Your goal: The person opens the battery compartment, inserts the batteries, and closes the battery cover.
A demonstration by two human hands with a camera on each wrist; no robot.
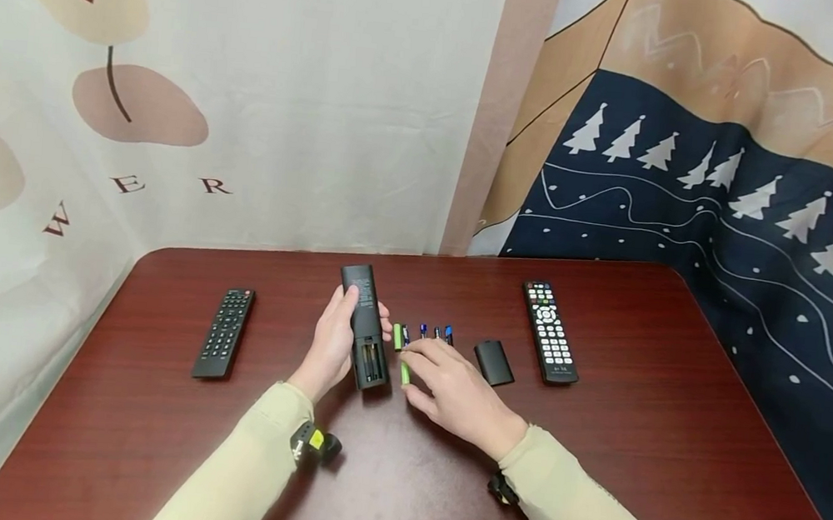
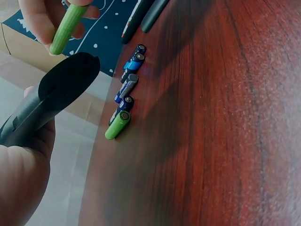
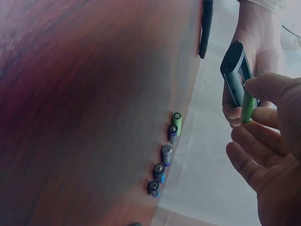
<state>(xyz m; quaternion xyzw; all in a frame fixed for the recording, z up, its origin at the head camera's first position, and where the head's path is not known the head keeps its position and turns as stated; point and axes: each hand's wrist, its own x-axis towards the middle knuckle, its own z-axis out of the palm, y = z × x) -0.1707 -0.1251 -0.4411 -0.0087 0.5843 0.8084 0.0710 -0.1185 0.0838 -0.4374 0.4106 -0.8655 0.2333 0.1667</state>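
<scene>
My left hand point(image 1: 332, 340) grips a black remote control point(image 1: 365, 309), its back turned up and its lower end towards me. The battery compartment point(image 1: 371, 360) in that lower end lies uncovered. Just to the right, my right hand point(image 1: 458, 388) pinches a green battery point(image 3: 248, 106) between thumb and fingers, close beside the remote. In the left wrist view the battery's free end hangs near the remote's dark end. Behind the right hand, a second green battery point(image 2: 118, 125) and several blue and grey batteries point(image 3: 167, 154) lie in a row on the table.
A loose black battery cover point(image 1: 494, 363) lies right of the right hand. Farther right is a black remote with white buttons point(image 1: 551, 333), and another dark remote point(image 1: 224, 334) lies at the left. The brown table point(image 1: 396, 476) meets patterned curtains point(image 1: 310, 116) at its back edge.
</scene>
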